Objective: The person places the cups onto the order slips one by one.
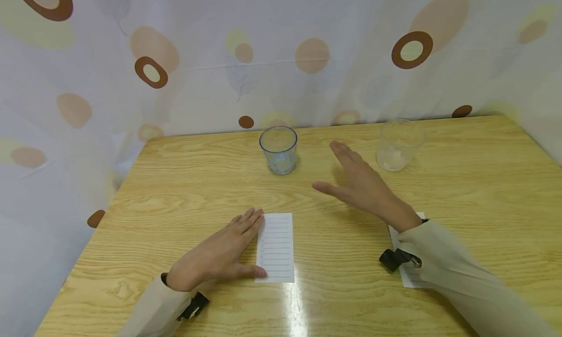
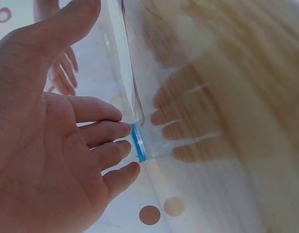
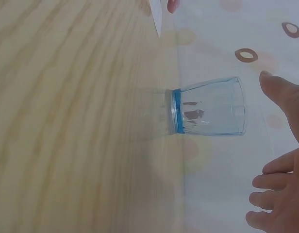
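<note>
My left hand (image 1: 219,254) touches the left edge of a white lined card (image 1: 277,249), thumb at its lower corner and fingertips at its upper one. In the left wrist view the fingers of the left hand (image 2: 57,126) are extended. My right hand (image 1: 362,186) hovers over the table with thumb and fingers spread, holding nothing. Ahead and to its left stands a clear glass with a blue rim (image 1: 280,151), upright. The right wrist view shows this blue-based glass (image 3: 210,108) apart from the right hand (image 3: 283,179).
A colourless clear cup (image 1: 398,147) stands at the back right, beyond the right hand. Another lined card (image 1: 412,277) lies partly hidden under the right forearm. A patterned curtain (image 1: 281,59) hangs along the back edge of the wooden table (image 1: 189,181).
</note>
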`<state>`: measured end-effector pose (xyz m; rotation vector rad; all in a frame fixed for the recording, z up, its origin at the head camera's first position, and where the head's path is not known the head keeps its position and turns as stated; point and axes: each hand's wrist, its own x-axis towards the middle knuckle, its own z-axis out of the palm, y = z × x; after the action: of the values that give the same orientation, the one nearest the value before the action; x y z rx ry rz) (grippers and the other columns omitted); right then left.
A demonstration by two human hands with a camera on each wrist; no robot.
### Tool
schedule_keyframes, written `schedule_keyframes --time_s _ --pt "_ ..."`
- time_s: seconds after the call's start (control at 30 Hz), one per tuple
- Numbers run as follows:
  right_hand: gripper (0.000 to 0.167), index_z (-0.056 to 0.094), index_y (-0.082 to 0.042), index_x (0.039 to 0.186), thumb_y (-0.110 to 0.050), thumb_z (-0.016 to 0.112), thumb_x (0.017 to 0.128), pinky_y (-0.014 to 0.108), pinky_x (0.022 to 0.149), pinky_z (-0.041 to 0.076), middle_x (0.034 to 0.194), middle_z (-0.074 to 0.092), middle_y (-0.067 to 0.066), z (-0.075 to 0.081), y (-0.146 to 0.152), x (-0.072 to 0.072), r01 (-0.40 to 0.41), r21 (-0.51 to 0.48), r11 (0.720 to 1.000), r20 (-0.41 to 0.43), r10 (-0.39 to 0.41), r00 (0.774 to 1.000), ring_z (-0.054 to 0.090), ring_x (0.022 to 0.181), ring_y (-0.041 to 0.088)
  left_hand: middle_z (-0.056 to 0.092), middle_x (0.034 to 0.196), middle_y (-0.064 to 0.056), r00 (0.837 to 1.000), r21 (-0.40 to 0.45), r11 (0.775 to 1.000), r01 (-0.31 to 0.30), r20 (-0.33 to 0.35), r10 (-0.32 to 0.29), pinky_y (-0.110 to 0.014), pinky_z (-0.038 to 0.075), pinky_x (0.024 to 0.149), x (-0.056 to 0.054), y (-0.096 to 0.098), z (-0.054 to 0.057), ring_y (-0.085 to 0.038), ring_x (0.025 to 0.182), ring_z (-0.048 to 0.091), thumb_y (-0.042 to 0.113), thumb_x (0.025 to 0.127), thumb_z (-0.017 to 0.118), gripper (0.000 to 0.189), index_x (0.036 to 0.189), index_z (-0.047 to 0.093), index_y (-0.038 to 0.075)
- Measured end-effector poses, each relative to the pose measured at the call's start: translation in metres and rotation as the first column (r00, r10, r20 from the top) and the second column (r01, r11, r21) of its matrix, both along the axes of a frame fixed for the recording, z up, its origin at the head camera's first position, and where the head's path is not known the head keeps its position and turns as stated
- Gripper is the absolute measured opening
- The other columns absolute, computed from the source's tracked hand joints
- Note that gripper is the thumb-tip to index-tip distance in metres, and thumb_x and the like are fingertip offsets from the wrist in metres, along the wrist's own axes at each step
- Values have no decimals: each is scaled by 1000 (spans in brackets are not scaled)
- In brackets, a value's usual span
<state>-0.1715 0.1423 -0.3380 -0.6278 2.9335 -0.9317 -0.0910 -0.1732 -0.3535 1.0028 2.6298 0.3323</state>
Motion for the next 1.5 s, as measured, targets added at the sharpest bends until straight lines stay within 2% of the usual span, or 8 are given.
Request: schedule_keyframes --time_s 0.3,0.57,0.97,1.23,1.5 --pt "104 15 -5 155 -64 63 83 59 111 26 160 16 14 -4 -10 -6 24 -15 1000 0 -24 1000 17 145 37 12 159 -20 1000 -11 1000 0 6 0 -48 13 118 0 1 1 -33 147 7 59 81 67 108 150 18 -7" --pt "104 17 -1 153 -61 65 83 56 112 25 158 19 18 -5 -23 -18 45 -29 999 -1 -45 999 20 143 37 13 158 -21 1000 -18 1000 8 1 -8 -48 14 118 0 2 2 -34 146 8 58 81 68 107 150 19 -8" --pt "100 20 -1 153 -49 73 82 51 113 26 156 25 19 -11 -45 -33 78 -116 990 16 -77 997 25 142 36 12 158 -21 1000 -4 1000 9 23 -9 -49 13 117 1 6 1 -34 146 8 56 81 69 106 150 19 -8" --pt "100 21 1 152 -45 76 81 50 115 24 154 27 20 -14 -63 -43 104 -197 975 15 -103 995 26 142 37 11 159 -21 1000 -28 1000 8 25 -8 -48 12 118 1 6 1 -34 146 7 57 82 67 106 150 19 -8" --pt "100 21 4 151 -41 77 81 49 115 24 154 29 21 -18 -75 -46 116 -261 958 -6 -122 992 27 141 36 11 159 -20 1000 -39 999 17 26 -16 -48 12 118 1 6 -1 -33 147 6 56 83 67 104 150 18 -8"
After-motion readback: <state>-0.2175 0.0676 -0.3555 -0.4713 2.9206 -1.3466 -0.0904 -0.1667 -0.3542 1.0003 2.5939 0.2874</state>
